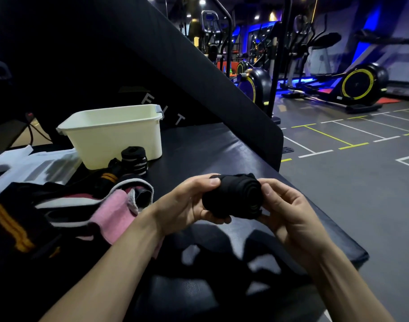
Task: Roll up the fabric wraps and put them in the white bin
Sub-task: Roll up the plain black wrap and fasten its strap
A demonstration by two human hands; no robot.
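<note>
A black fabric wrap (pixel 231 196), wound into a thick roll, is held above the black padded bench (pixel 212 149). My left hand (pixel 187 203) grips its left side, thumb on top. My right hand (pixel 289 208) holds the right end, thumb pressed against the spiral face. The white bin (pixel 113 133) stands at the back left of the bench. A rolled black wrap with grey stripes (pixel 134 160) stands upright in front of the bin. Loose wraps lie in a pile at the left, pink (pixel 115 214), black with orange stripes (pixel 10 228) and others.
White plastic packaging (pixel 33 163) lies left of the bin. A black slanted pad (pixel 175 66) rises behind the bench. The bench's right edge drops to a grey gym floor (pixel 352 173) with painted lines; exercise machines (pixel 359 84) stand far back.
</note>
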